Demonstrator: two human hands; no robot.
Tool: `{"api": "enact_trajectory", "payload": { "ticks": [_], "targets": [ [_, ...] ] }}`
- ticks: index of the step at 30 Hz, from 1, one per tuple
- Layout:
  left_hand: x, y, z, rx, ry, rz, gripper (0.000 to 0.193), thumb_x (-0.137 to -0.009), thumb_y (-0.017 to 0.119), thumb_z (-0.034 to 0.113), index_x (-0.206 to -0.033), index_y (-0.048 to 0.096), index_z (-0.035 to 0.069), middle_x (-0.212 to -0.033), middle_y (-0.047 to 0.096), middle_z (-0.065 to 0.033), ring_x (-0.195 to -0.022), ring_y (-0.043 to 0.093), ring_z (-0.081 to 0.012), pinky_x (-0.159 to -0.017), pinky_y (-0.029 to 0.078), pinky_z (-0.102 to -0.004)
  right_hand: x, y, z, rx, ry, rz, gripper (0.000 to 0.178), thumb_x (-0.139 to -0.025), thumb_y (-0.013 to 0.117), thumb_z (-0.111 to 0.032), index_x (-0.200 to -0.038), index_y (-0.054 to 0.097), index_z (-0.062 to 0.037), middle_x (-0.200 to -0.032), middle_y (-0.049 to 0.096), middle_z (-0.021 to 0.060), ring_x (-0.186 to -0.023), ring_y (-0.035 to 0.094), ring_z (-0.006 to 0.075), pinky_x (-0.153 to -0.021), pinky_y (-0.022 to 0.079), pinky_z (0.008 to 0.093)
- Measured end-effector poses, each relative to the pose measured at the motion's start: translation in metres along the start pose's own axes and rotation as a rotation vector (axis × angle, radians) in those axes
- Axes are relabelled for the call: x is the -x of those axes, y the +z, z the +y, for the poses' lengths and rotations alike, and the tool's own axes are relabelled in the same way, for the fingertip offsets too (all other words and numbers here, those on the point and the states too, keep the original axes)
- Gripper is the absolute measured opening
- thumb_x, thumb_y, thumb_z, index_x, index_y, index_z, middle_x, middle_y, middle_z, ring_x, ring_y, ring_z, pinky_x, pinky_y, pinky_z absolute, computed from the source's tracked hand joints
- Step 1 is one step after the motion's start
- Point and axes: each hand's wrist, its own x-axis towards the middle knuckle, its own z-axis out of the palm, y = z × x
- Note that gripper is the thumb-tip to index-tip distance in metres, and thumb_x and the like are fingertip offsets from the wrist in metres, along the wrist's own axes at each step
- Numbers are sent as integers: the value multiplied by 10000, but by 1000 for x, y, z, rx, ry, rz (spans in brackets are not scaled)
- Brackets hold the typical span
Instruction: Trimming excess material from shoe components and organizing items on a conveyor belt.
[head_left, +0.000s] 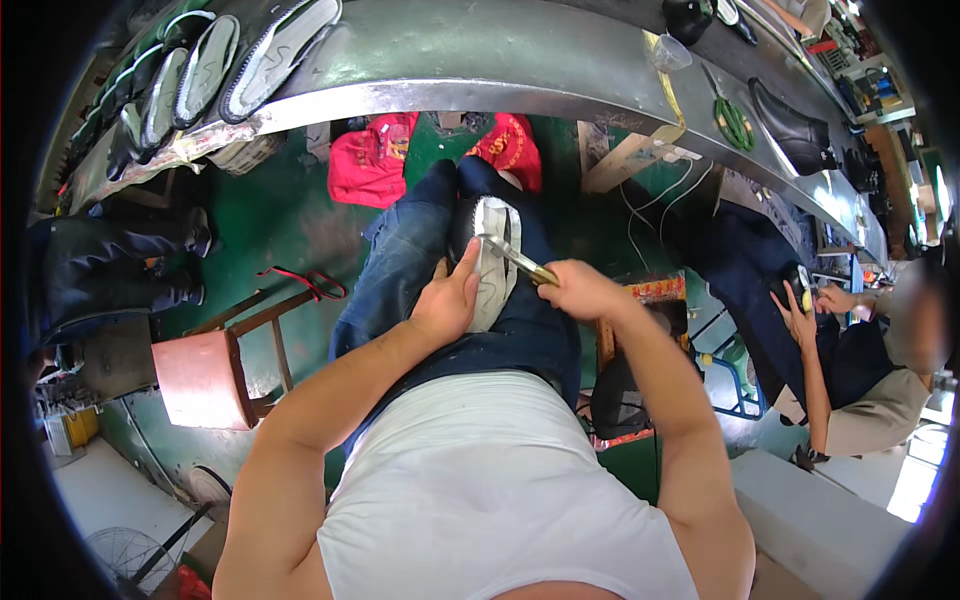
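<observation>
Just toward twelve o'clock from centre, I list one shoe point(492, 295), pale underside up, on the lap point(390, 285); left hand point(447, 303) against its nine o'clock side, whether gripping I cannot tell; right hand point(583, 291) clasping a metal tool point(522, 262), head over the shoe. At twelve I record one grey counter point(480, 50), bearing pale-soled shoes point(208, 72) at ten, green-handled scissors point(735, 124) at two.
</observation>
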Motion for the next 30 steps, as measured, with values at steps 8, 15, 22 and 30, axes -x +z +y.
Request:
{"api": "enact_trajectory", "payload": {
  "ticks": [8,15,22,30],
  "targets": [
    [-13,-19,9,-22,-51,-162,549,-1039,361,295,-1560,206,215,-1309,423,-464,-1206,483,-555,-1055,412,-481,-31,-15,-46,-43,-228,344,456,-1013,446,-382,-962,622,36,-890,663,283,-887,638,461,-794,501,512],
    [-5,-23,5,-11,19,-221,559,-1033,385,339,-1559,212,265,-1334,403,-465,-1223,465,-560,-1062,403,-478,-26,-3,-34,192,-144,216,477,-1023,439,-377,-892,595,54,-812,648,277,-797,622,478,-724,483,514],
    [14,-15,-8,408,-77,-68,709,-998,481,343,-1563,148,72,-1382,428,-398,-1283,472,-478,-1090,375,-402,4,5,-39,-130,-147,204,514,-1017,425,-413,-904,622,48,-851,647,289,-843,620,476,-767,477,526],
    [8,-16,-10,302,-40,-84,918,-883,683,319,-1511,155,-93,-1398,442,-368,-1315,480,-405,-1100,365,-363,26,34,-24,91,-139,118,476,-1026,422,-392,-907,605,31,-841,661,253,-822,632,451,-757,485,500]
  ]
}}
